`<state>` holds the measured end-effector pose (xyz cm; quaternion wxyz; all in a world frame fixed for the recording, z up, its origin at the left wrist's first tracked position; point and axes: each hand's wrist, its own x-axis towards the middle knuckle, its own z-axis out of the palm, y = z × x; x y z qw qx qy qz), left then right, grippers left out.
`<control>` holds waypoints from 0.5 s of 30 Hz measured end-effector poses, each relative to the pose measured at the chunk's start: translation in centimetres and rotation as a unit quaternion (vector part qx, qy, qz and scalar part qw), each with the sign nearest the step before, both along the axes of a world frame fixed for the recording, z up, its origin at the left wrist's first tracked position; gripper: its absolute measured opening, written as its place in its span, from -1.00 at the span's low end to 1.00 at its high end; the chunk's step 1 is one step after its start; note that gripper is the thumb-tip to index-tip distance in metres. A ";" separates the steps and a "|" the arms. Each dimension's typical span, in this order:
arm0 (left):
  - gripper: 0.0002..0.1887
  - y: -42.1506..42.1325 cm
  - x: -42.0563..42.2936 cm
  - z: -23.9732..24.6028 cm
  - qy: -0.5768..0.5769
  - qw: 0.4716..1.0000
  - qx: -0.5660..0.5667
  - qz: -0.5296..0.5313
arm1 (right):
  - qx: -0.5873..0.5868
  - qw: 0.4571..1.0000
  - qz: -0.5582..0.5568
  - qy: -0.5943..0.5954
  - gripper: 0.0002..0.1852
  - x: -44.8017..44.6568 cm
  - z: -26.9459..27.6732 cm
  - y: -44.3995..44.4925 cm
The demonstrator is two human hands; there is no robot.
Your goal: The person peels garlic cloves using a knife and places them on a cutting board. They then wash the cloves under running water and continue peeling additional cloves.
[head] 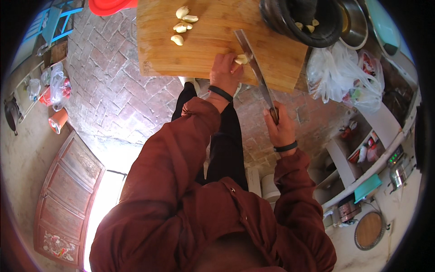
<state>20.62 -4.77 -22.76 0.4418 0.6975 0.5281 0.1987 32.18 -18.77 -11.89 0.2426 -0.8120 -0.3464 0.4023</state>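
On the wooden cutting board (pixel 210 40), my left hand (pixel 226 69) pins a peeled garlic clove (pixel 241 59) under its fingertips. The handle of a kitchen knife (pixel 255 69) is in the grip of my right hand (pixel 281 124), beyond the board's near edge. Its blade slants up and to the left over the board, right beside the held clove; whether it touches the clove I cannot tell. Several more peeled garlic cloves (pixel 183 25) lie at the board's far left. A dark mortar (pixel 306 20) stands at the board's far right with garlic pieces (pixel 310 28) inside.
Right of the mortar sits a metal bowl (pixel 355 23). White plastic bags (pixel 334 73) lie just off the board's right edge. A red plastic item (pixel 110 5) shows at the top left. Below is a brick floor (pixel 102 78); a wooden door (pixel 68 204) stands at lower left.
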 end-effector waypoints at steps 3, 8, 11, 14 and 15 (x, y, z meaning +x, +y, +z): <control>-0.67 0.0 0.1 0.1 -0.044 0.999 -0.007 0.024 | 0.007 1.000 0.013 -0.008 -0.69 0.3 -0.2 -0.1; -0.74 0.0 -0.2 0.6 -0.077 0.996 -0.032 0.025 | -0.001 1.000 0.029 -0.010 -0.72 0.3 -0.1 0.1; -0.78 0.3 -0.1 0.8 -0.053 0.999 0.008 0.002 | -0.016 0.998 0.047 -0.037 -0.73 0.1 0.4 0.7; -0.82 0.6 -0.5 0.3 -0.028 0.998 0.047 -0.032 | -0.016 0.997 0.060 -0.050 -0.75 -0.3 0.1 1.2; -0.83 0.7 -0.6 0.1 -0.022 0.997 0.056 -0.045 | -0.024 0.997 0.061 -0.039 -0.75 -0.3 -0.6 1.6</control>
